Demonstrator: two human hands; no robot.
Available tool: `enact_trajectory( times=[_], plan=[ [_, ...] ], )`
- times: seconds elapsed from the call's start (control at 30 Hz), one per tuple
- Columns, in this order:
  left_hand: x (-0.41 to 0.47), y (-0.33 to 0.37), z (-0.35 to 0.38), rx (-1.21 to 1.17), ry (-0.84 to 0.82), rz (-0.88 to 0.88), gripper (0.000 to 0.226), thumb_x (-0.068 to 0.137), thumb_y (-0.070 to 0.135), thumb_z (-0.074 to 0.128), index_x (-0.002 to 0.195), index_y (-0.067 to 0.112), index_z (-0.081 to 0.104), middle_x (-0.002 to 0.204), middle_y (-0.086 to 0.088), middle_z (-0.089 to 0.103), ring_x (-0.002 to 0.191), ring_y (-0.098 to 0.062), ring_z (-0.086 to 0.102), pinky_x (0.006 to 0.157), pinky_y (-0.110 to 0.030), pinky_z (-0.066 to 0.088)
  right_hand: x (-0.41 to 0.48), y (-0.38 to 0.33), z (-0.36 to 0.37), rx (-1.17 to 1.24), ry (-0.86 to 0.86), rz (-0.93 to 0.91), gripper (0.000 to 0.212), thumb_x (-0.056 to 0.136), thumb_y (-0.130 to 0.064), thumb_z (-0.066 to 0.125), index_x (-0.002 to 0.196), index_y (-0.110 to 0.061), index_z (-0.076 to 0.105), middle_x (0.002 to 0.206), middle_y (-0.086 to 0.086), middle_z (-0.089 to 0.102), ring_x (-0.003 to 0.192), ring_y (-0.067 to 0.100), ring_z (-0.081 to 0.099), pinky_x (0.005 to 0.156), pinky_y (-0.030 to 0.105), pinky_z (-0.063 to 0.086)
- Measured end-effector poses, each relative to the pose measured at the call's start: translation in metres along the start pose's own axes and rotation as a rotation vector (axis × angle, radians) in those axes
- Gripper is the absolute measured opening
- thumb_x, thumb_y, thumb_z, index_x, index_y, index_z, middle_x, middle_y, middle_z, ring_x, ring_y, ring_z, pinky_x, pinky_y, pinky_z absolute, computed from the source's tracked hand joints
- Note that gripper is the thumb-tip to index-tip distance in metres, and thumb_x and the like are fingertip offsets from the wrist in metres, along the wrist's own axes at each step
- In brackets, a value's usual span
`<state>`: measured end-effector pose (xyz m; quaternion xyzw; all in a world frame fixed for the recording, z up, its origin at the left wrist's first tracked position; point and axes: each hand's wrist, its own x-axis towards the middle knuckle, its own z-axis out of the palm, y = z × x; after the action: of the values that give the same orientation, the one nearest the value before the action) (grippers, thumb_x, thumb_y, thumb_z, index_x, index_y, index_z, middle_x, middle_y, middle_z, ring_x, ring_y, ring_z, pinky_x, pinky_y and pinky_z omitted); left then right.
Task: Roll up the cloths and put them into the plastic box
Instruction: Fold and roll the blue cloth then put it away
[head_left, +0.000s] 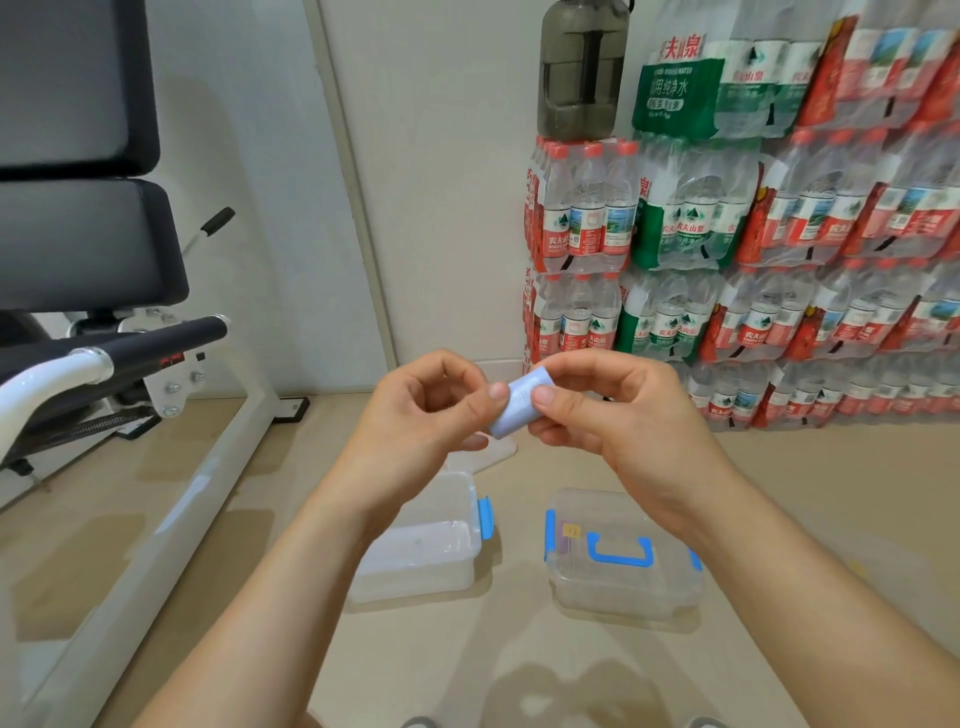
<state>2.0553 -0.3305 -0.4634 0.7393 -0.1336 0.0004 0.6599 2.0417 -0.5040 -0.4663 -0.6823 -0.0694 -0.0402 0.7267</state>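
We held the small rolled light-blue cloth (519, 408) up above the open clear plastic box w/ blue latches (415, 577), left hand (415, 421) & right hand (613, 415) each pinching one end, w/ the clear blue-handled lid (618, 592) just right of that box.

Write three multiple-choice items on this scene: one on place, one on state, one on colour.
1. Where is the rolled cloth? A on the bench; B between left hand and right hand; C on the floor.
2. The plastic box under the left wrist is: A open; B lidded; C overturned.
3. Its latch is: A red; B blue; C green.
Key: B, both hands pinch it in mid-air; A, no lid covers it; B, the latch is blue.
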Motion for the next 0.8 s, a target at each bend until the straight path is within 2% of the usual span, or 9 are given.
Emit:
enact_trajectory(
  times=[0.07,0.13,0.2,0.3,0.4,0.5,0.6,0.7,0.8],
  plan=[
    [0.000,-0.002,-0.003,0.011,-0.012,0.009,0.020,0.068,0.019,0.074,0.080,0.008,0.063,0.070,-0.001,0.070,0.068,-0.011,0.066,0.068,-0.021,0.054,0.000,-0.002,-0.002,-0.117,-0.006,-0.052,0.017,0.079,-0.004,0.072,0.095,-0.006,0.070,0.085,0.016,0.072,0.066,0.021,0.068,0.066,0.033,0.058],
    [-0.002,-0.003,-0.003,0.096,-0.074,0.001,0.029,0.069,0.008,0.078,0.097,0.009,0.068,0.085,-0.004,0.075,0.078,-0.016,0.070,0.076,-0.023,0.055,-0.001,-0.003,-0.003,-0.277,-0.029,-0.116,0.011,0.077,-0.008,0.075,0.086,-0.014,0.072,0.081,0.019,0.072,0.066,0.030,0.065,0.066,0.043,0.054],
    [-0.004,-0.003,0.000,0.303,-0.160,0.037,0.041,0.073,0.010,0.079,0.110,0.023,0.070,0.094,0.001,0.075,0.089,-0.016,0.070,0.084,-0.029,0.055,-0.003,-0.003,0.000,-0.434,-0.061,-0.164,0.007,0.075,-0.014,0.074,0.079,-0.019,0.072,0.075,0.015,0.069,0.066,0.033,0.062,0.062,0.042,0.052],
    [-0.006,0.000,0.005,0.471,-0.164,0.098,0.028,0.075,0.020,0.078,0.098,0.035,0.073,0.085,0.016,0.075,0.084,-0.004,0.068,0.084,-0.031,0.054,-0.005,-0.003,0.007,-0.597,-0.059,-0.229,0.005,0.070,-0.017,0.073,0.073,-0.021,0.070,0.070,0.000,0.065,0.059,0.017,0.055,0.056,0.030,0.047],
    [-0.005,0.002,0.005,0.484,-0.108,0.137,0.023,0.075,0.020,0.078,0.095,0.033,0.074,0.083,0.015,0.075,0.081,-0.003,0.069,0.083,-0.032,0.054,-0.003,-0.002,0.010,-0.528,-0.034,-0.198,0.010,0.070,-0.016,0.076,0.077,-0.021,0.070,0.073,0.009,0.067,0.056,0.013,0.053,0.056,0.026,0.049],
    [-0.002,0.005,0.002,0.350,-0.028,0.159,0.021,0.077,0.013,0.076,0.094,0.024,0.074,0.084,0.012,0.076,0.081,-0.002,0.070,0.075,-0.020,0.053,0.001,-0.001,0.011,-0.223,-0.036,-0.139,0.028,0.070,-0.013,0.082,0.094,-0.021,0.070,0.089,0.010,0.071,0.071,0.026,0.062,0.072,0.032,0.057],
    [-0.001,0.006,-0.006,0.128,0.029,0.133,0.019,0.078,0.006,0.072,0.097,0.011,0.072,0.087,0.005,0.077,0.081,-0.005,0.072,0.069,-0.011,0.050,0.003,-0.002,0.015,-0.175,-0.090,-0.148,0.033,0.072,-0.013,0.081,0.100,-0.025,0.070,0.095,-0.008,0.072,0.081,0.009,0.061,0.080,0.028,0.055],
    [-0.002,0.005,-0.015,-0.047,0.053,0.076,0.021,0.082,0.005,0.067,0.103,0.003,0.069,0.090,-0.008,0.076,0.084,-0.015,0.073,0.070,-0.014,0.052,0.005,-0.001,0.030,-0.223,-0.098,-0.161,0.034,0.073,-0.016,0.080,0.101,-0.032,0.070,0.098,-0.010,0.071,0.090,0.012,0.063,0.082,0.027,0.055],
    [-0.007,0.001,-0.029,-0.194,0.070,-0.009,0.029,0.084,0.010,0.066,0.111,0.001,0.060,0.092,-0.018,0.075,0.088,-0.030,0.071,0.087,-0.032,0.055,0.006,0.003,0.055,-0.324,-0.055,-0.234,0.041,0.071,-0.017,0.081,0.105,-0.035,0.067,0.098,-0.012,0.065,0.088,0.004,0.061,0.076,0.026,0.055]
  ],
)
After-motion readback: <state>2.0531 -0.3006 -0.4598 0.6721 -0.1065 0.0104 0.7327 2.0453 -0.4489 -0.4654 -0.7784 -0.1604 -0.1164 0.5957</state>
